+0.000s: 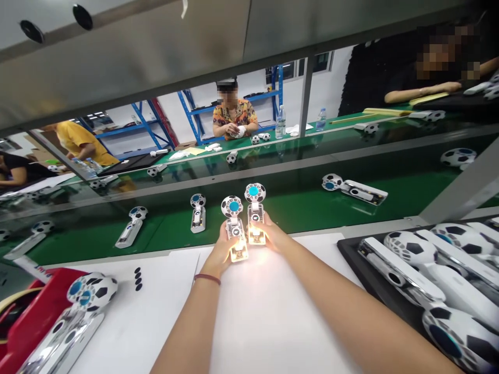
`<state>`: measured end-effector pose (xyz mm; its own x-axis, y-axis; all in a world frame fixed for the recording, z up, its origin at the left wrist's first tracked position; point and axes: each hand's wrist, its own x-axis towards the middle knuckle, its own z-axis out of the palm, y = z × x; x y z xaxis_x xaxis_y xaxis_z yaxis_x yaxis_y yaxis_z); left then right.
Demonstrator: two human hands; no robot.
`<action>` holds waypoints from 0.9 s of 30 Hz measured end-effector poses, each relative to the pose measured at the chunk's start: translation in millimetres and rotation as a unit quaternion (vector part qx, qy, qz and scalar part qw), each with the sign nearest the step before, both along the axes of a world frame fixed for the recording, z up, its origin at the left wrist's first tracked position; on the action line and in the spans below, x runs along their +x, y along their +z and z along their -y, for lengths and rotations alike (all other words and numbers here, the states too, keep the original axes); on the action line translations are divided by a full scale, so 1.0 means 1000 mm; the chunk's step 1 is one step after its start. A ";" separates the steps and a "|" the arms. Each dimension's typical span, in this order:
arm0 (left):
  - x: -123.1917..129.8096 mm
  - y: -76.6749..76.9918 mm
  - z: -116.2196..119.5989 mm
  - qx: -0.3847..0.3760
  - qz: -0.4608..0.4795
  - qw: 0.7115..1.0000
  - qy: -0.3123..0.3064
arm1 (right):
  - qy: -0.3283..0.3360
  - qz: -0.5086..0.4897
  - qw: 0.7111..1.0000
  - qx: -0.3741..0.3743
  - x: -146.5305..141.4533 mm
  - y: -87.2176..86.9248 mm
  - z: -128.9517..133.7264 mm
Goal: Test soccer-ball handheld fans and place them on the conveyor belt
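My left hand (221, 253) grips a football-headed device (236, 236) by its clear-fronted body, its round black-and-white head with a blue centre pointing away from me. Beside it, my right hand (272, 234) holds a second device (255, 215) of the same kind, slightly farther forward. Warm light glows from the lower part of both bodies. The two devices are upright and close together, over the near edge of the green conveyor (163, 228). A white work surface (265, 311) lies under my forearms.
More such devices lie on the conveyor, one (198, 213) left and another (354, 189) right. A black tray (351, 254) of devices is at the right. A red bin (50, 296) stands left, near black discs (138, 279). Across sits a person (235, 117); a metal shelf (156, 57) hangs above.
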<state>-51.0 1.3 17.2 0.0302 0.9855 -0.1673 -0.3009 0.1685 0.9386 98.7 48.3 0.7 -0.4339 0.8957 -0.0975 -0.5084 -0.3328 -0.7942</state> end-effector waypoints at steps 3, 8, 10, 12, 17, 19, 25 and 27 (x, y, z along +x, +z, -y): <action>-0.001 -0.003 -0.002 0.008 0.010 1.000 -0.012 | -0.001 -0.002 1.000 -0.003 0.000 0.001 0.000; -0.001 -0.004 -0.004 0.009 0.027 0.999 -0.017 | -0.012 -0.005 1.000 -0.007 0.001 0.003 0.001; -0.001 -0.003 -0.004 0.008 0.027 1.000 -0.015 | -0.006 -0.003 1.000 -0.003 0.001 0.003 0.001; -0.001 -0.003 -0.004 0.003 0.025 1.000 -0.016 | -0.001 0.005 1.000 0.000 0.001 0.003 0.001; -0.001 -0.003 -0.004 0.009 0.029 0.999 -0.024 | -0.009 0.008 1.000 0.000 0.001 0.003 0.002; -0.002 -0.003 -0.004 0.009 0.033 0.999 -0.028 | -0.008 0.012 1.000 0.004 0.001 0.005 0.003; -0.002 -0.004 -0.003 0.015 0.042 0.999 -0.028 | 0.002 0.012 1.000 0.004 0.001 0.006 0.004; -0.003 -0.005 -0.003 0.012 0.043 0.999 -0.025 | 0.004 0.017 1.000 0.000 0.001 0.006 0.003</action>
